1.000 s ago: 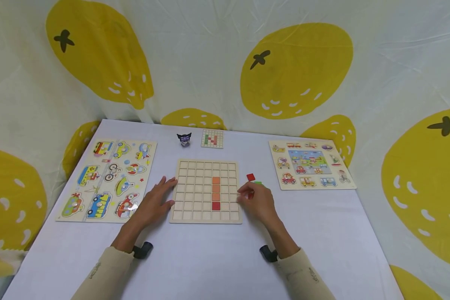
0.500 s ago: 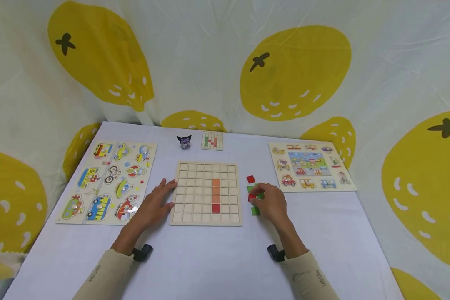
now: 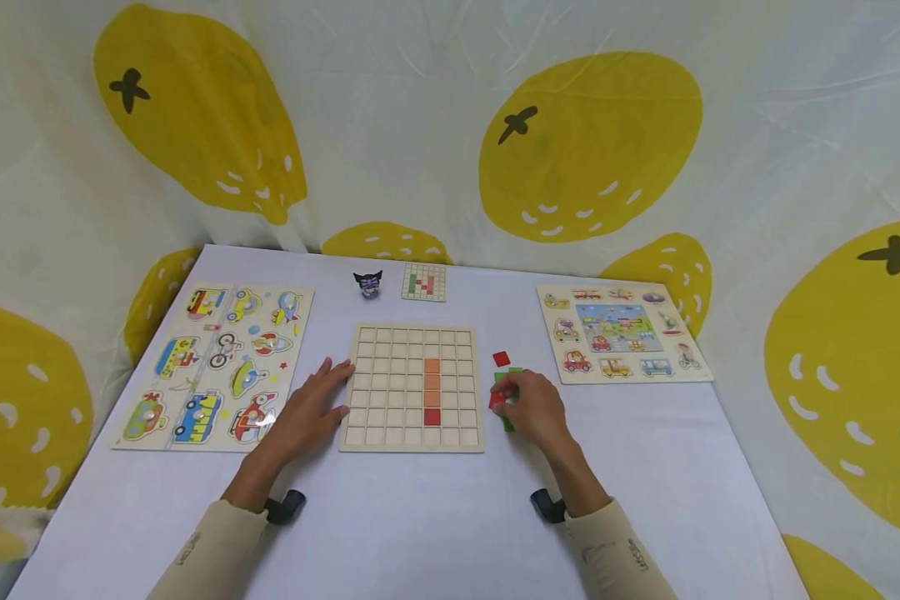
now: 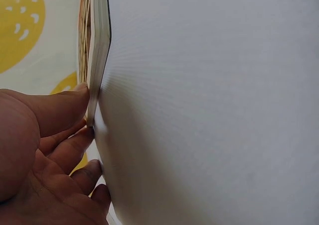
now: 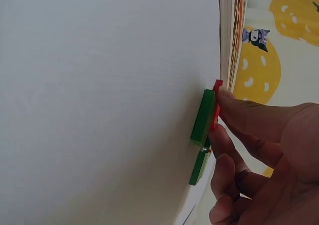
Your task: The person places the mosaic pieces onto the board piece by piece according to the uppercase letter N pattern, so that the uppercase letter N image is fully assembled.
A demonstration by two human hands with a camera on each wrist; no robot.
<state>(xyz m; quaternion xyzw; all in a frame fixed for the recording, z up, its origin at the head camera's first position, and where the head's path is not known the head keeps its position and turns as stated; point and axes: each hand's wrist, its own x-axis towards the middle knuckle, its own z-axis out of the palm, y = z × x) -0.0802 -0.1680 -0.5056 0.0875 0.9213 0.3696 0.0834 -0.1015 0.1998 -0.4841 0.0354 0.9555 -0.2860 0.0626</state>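
Note:
A wooden grid board (image 3: 386, 396) lies flat on the table in the head view. One column of it holds several orange tiles (image 3: 432, 382) with a red tile (image 3: 432, 417) below them. My left hand (image 3: 311, 412) rests its fingertips and thumb along the board's left edge, fingers fairly straight. To the right of the board, my right hand (image 3: 534, 407) pinches another red tile (image 5: 218, 104) between thumb and fingers. Green tiles (image 5: 203, 116) sit right by it, partly covered by the hand in the head view. One loose red tile (image 3: 502, 358) lies just beyond.
A small pattern card (image 3: 423, 282) and a dark-eared figurine (image 3: 369, 284) stand behind the board. A vehicle peg puzzle (image 3: 217, 367) lies at the left, a second picture puzzle (image 3: 622, 333) at the right. A lemon-print cloth (image 3: 390, 125) hangs behind the white table.
My right hand has left the board's right edge, gone right to the loose tiles and taken a red tile, which has shifted slightly left. The left hand stays in place.

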